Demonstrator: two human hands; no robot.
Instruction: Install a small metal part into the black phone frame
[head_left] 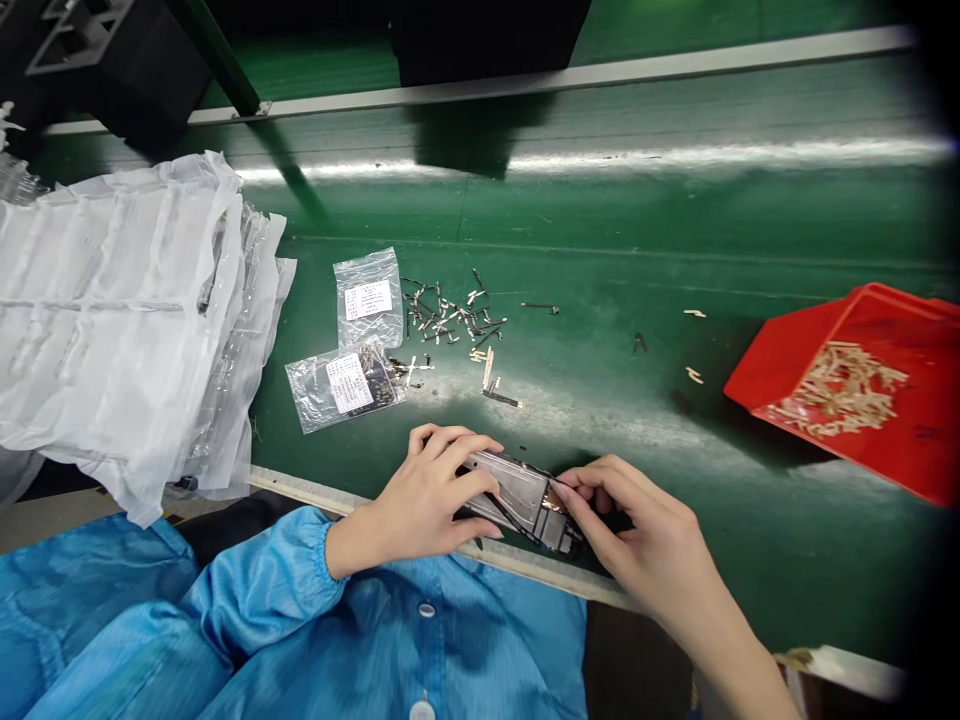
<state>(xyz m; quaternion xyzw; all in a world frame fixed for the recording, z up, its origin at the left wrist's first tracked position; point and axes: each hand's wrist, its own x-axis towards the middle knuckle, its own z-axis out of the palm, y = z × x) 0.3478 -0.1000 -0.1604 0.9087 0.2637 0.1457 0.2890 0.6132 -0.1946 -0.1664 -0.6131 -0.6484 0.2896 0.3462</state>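
Observation:
A phone frame (517, 492) with a grey metal inside and dark edges lies at the front edge of the green bench. My left hand (442, 485) grips it from the left, fingers over the far side and thumb along the near side. Over the frame's right end, my right hand (630, 520) has thumb and forefinger pinched together. Whatever lies between those fingertips is too small to make out. Small dark flex parts (450, 318) are scattered beyond my left hand, with a pale strip (488, 368) and a dark strip (501, 398) nearer.
Two labelled plastic bags (375, 290) lie left of the loose parts. A stack of white wrapped trays (112, 320) rises at the left. To the right, a red bin (780, 340) holds many small tan pieces. A pale rail (600, 77) crosses the back of the bench.

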